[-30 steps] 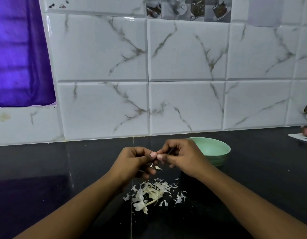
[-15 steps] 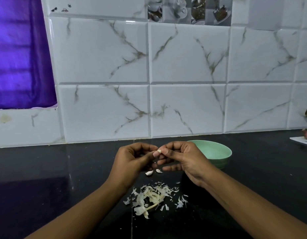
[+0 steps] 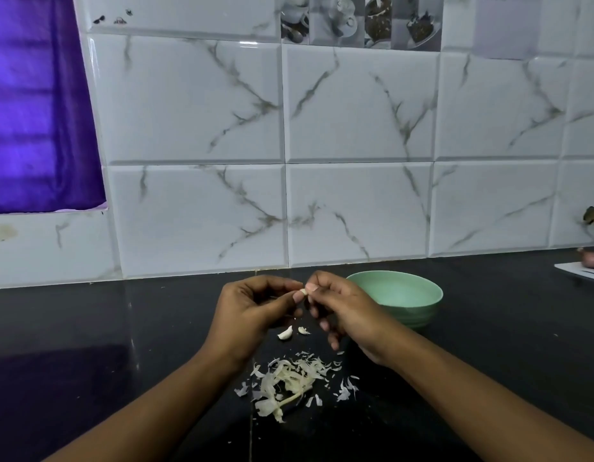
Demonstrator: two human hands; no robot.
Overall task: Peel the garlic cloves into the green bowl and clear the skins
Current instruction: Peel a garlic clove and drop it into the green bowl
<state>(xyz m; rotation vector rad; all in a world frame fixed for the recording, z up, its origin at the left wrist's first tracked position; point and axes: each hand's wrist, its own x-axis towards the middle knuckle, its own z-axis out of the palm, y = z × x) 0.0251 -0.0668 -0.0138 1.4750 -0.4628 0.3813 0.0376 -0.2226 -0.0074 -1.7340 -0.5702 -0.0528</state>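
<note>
My left hand (image 3: pixel 252 310) and my right hand (image 3: pixel 347 311) meet above the black counter, both pinching one small pale garlic clove (image 3: pixel 303 291) between thumbs and fingertips. Just right of my right hand stands the green bowl (image 3: pixel 410 306); its inside looks bare from here. Another garlic clove (image 3: pixel 285 334) lies on the counter under my hands, with a scrap of skin (image 3: pixel 303 330) beside it. A pile of white garlic skins and a stem (image 3: pixel 289 383) is spread on the counter between my forearms.
The black counter (image 3: pixel 122 345) runs back to a white marble-tiled wall (image 3: pixel 355 211). At the far right edge sits a white board (image 3: pixel 585 271) with a reddish onion (image 3: pixel 592 257). A purple curtain (image 3: pixel 35 111) hangs at the upper left.
My hands rose slightly and my right fingers spread out. A clove that was hidden under my hands now shows on the counter.
</note>
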